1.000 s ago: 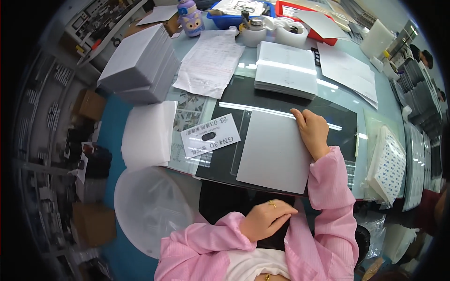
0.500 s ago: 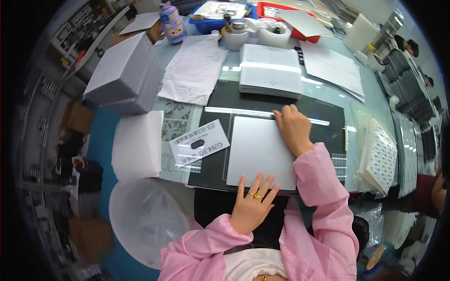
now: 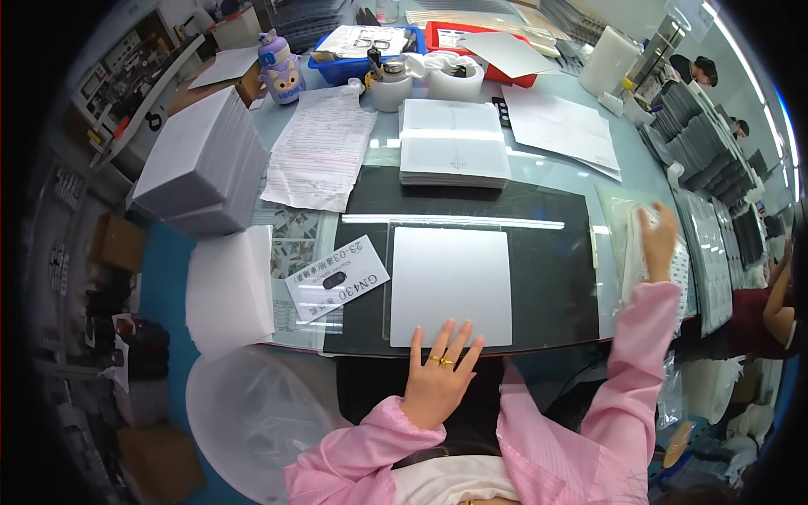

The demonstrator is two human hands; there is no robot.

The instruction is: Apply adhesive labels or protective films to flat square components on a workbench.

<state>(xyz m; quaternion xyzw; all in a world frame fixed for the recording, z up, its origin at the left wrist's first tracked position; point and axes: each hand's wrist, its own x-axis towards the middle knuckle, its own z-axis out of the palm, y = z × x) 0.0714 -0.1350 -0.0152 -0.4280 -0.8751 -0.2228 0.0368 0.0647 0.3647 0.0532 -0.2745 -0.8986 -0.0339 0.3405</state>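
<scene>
A smooth pale sheet [image 3: 452, 282] lies over a clear flat plate whose edge shows at its left and far sides. My left hand [image 3: 439, 374] rests on the sheet's near edge, fingers spread and flat. At the right of the table, my right hand [image 3: 659, 240] is over a stack of white printed sheets [image 3: 633, 257]. Its fingers are bent downward with thumb and forefinger apart, and nothing shows between them; the fingertips are partly hidden. Both lower arms wear pink sleeves. A white card with an oval hole [image 3: 338, 279] lies left of the pale sheet.
Beneath the sheet is a black mat [image 3: 551, 286]. Stacked panels [image 3: 454, 139] stand beyond it; a taller pale stack [image 3: 202, 160] and white sheets [image 3: 231, 290] are left. A translucent bin [image 3: 252, 429] stands below the table's left edge. Blue [image 3: 324, 63] and red [image 3: 433, 35] trays sit behind.
My right hand has left the pale sheet's far right corner and moved right to the printed stack. My left hand stays on the near edge. The whole view has shifted slightly.
</scene>
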